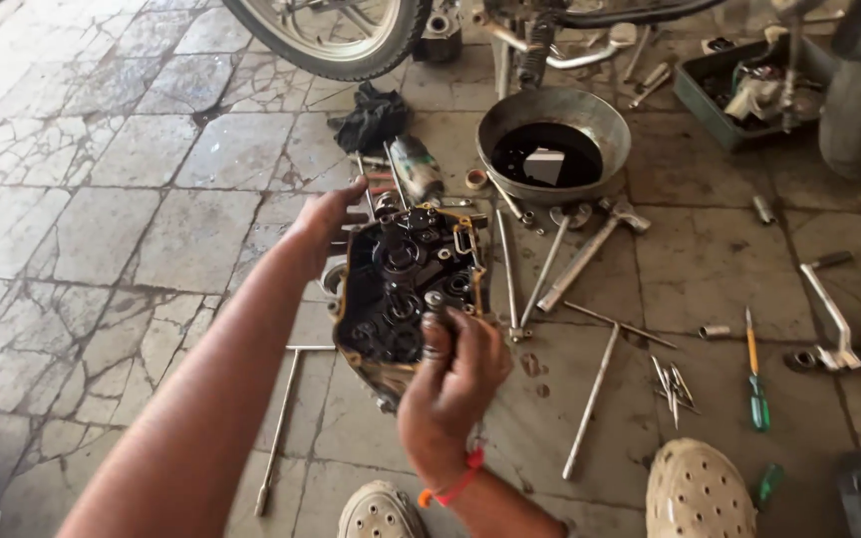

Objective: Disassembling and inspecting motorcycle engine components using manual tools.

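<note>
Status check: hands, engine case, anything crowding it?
Left hand grips the engine case at its far edge. Right hand has fingers on the gears at its near edge. Case held above the floor; T-handle wrenches scattered alongside.

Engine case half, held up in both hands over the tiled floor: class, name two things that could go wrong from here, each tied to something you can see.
1. The engine case half is off the floor, held only by the left hand and right hand; oily gears might let it slip.
2. The open oil pan and loose T-handle wrenches lie close by; a dropped case could spill oil or scatter them.
</note>
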